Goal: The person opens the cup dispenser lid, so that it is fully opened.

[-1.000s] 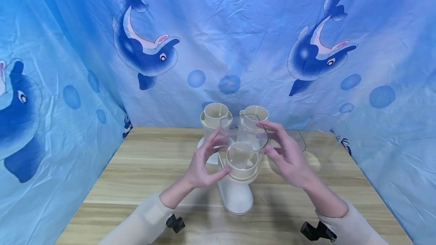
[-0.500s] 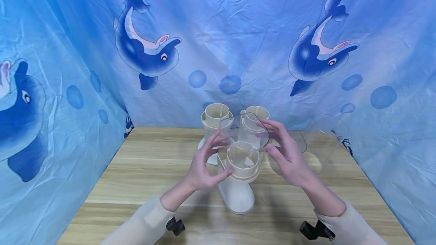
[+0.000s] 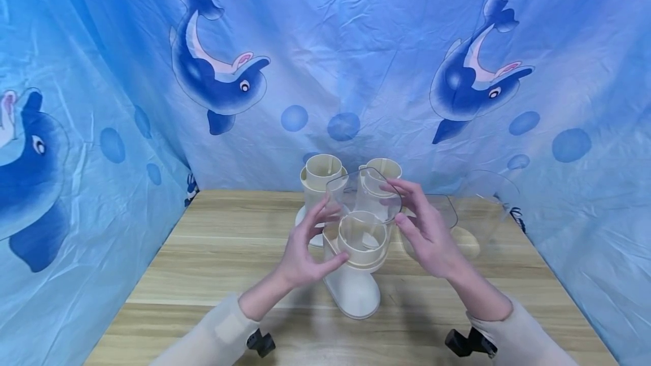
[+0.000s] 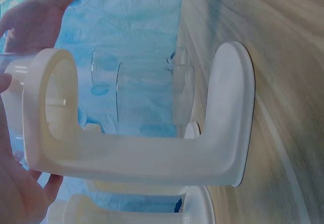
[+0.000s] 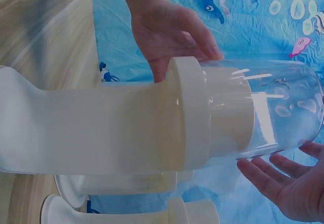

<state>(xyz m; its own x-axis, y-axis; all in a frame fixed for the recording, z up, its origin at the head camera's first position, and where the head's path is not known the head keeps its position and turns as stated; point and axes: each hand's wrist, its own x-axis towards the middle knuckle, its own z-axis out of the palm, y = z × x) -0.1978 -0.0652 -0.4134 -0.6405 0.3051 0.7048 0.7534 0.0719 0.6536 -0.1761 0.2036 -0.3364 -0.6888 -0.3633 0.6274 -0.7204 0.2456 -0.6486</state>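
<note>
A white C-shaped stand (image 3: 356, 295) with a cream round collar stands upright on the table in front of me. On its collar sits a clear, open-topped container (image 5: 288, 97), its lower end around the cream inner ring (image 5: 230, 107). My left hand (image 3: 302, 256) grips the left side of the container, thumb low near the collar and fingers behind. At the upper right, my right hand (image 3: 429, 239) holds the container near its rim between thumb and fingers. The left wrist view shows the stand's arm (image 4: 142, 153) and foot from the side.
Two more white stands with cream tops, a left one (image 3: 324, 177) and a right one (image 3: 383, 177), are behind the held container. Further clear containers (image 3: 488, 208) stand at the right. A blue dolphin-print curtain (image 3: 325, 61) surrounds the wooden table (image 3: 203, 264).
The clear container's rim has turned slightly, its far corner shifting left. Both hands stay in nearly the same places around it.
</note>
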